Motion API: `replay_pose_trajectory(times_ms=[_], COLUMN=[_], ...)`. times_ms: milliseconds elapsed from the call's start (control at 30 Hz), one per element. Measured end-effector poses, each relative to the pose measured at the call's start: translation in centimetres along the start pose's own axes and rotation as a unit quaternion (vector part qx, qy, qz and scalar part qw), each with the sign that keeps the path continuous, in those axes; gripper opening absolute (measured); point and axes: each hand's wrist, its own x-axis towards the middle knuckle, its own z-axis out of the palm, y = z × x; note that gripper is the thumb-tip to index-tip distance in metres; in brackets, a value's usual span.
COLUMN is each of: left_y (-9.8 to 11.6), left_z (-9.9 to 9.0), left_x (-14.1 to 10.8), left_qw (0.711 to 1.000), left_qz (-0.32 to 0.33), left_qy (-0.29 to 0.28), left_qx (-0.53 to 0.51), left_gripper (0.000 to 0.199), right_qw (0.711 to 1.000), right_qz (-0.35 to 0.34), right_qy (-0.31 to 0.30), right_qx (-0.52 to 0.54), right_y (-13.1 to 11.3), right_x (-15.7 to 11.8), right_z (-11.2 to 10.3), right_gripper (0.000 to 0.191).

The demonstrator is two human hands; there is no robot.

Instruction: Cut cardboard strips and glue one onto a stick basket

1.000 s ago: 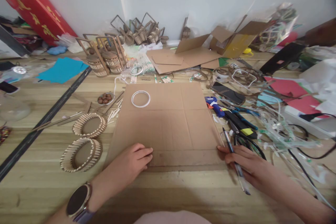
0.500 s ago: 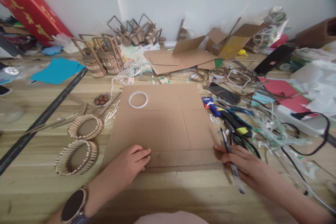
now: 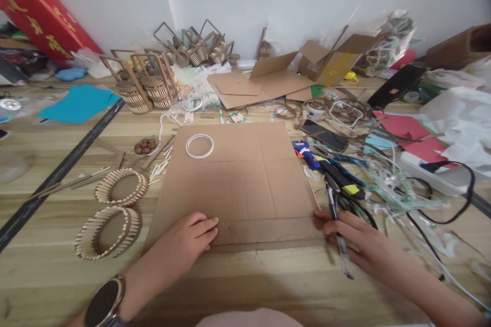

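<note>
A brown cardboard sheet (image 3: 238,184) lies flat on the wooden table, with a white ring of tape (image 3: 200,146) on its upper left part. My left hand (image 3: 194,237) rests on the sheet's lower left, its fingers bent and close together, with nothing visible in them. At the lower right corner, my right hand (image 3: 347,232) touches the sheet's edge with its fingertips. A pen (image 3: 333,209) is held between the fingers of that hand, pointing up and away.
Two round stick-walled baskets (image 3: 109,232) and a dish of brown balls (image 3: 146,146) are on the left. To the right lie a utility knife (image 3: 341,179), a phone (image 3: 324,134) and tangled cords. Small lidded baskets (image 3: 157,89) and an open box (image 3: 337,61) stand behind.
The whole view has shifted slightly, so things appear a little further left. The pen stands slightly more upright in my right hand. Both hands remain at the sheet.
</note>
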Motion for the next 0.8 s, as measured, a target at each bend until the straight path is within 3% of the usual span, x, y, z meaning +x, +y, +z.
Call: replay_pose_trajectory(times_ms=[333, 800], left_y=[0.0, 0.0], left_z=[0.0, 0.2], left_x=[0.0, 0.1], left_qw=[1.000, 1.000], left_qz=[0.004, 0.003], left_qy=[-0.001, 0.003], left_qx=[0.003, 0.005], left_gripper=[0.027, 0.025], right_qw=[1.000, 0.996], right_qz=[-0.004, -0.062], right_qy=[-0.024, -0.028], right_qx=[0.020, -0.059], right_y=[0.6, 0.3], right_x=[0.2, 0.9], right_z=[-0.6, -1.7], right_gripper=[0.017, 0.018])
